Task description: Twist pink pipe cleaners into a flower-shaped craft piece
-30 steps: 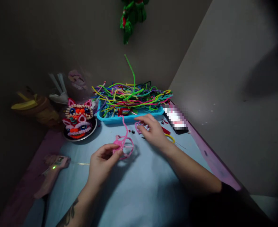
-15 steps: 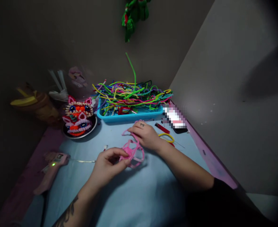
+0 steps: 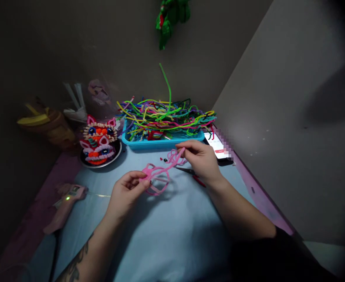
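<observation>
My left hand (image 3: 127, 194) pinches the pink, knotted centre of a rounded open frame bent from pipe cleaners (image 3: 147, 171). Thin pink loops stick out to the right of these fingertips, held above the table. Up and to the right, my right hand (image 3: 204, 160) grips pink pipe cleaner strands (image 3: 178, 156) between thumb and fingers. They stretch from the frame towards this hand, and curled pink pieces show behind them. Scissors (image 3: 199, 181) with red handles lie partly hidden under my right hand.
A blue tray (image 3: 163, 145) heaped with coloured pipe cleaners (image 3: 160, 117) stands at the back. Left of it, a bowl (image 3: 97, 166) holds two lion-like heads (image 3: 100, 133). A pink glue gun (image 3: 65, 209) with a cable lies left; a phone (image 3: 227, 161) lies right.
My right hand has lifted from the table and moved right, drawing the pink strands away from the frame. My left hand has shifted slightly left with the frame.
</observation>
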`<act>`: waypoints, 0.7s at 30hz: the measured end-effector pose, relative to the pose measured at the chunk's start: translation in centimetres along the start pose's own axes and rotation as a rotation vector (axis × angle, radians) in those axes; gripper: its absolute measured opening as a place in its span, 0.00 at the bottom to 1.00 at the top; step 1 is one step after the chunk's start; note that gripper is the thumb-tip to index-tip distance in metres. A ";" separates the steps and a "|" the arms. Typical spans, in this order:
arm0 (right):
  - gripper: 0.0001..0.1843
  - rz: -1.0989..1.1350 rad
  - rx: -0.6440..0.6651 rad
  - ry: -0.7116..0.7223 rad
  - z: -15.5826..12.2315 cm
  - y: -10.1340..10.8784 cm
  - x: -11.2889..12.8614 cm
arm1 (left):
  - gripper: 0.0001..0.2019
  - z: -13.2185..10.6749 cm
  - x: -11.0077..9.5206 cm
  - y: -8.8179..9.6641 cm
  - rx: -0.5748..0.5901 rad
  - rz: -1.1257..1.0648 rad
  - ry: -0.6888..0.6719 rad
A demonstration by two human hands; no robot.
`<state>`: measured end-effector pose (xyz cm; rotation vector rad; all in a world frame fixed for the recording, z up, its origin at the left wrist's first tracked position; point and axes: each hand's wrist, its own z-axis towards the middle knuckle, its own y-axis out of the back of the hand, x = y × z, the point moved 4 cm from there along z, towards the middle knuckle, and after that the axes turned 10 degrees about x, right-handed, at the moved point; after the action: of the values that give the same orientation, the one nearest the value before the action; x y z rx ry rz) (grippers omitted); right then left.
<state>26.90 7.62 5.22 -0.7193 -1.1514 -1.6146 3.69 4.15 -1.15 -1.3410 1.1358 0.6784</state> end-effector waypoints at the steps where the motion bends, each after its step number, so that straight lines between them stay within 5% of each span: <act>1: 0.04 0.123 0.001 -0.047 -0.2 0.0 0.5 | 0.18 0.0 0.0 0.0 -0.001 -0.005 0.001; 6: 0.10 0.418 0.093 -0.134 -1.0 -1.3 2.0 | 0.20 -0.1 -0.1 -0.1 -0.001 -0.020 0.025; 17: 0.14 0.581 0.363 -0.419 -1.4 -4.5 0.6 | 0.16 0.0 0.1 0.2 0.058 0.029 -0.063; 21: 0.14 0.525 0.446 -0.417 -1.6 -4.8 1.0 | 0.15 -0.2 -0.2 0.2 0.047 0.082 -0.097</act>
<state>22.15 6.05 3.80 -0.9813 -1.4089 -0.7517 3.42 3.98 -1.05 -1.2146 1.1265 0.7642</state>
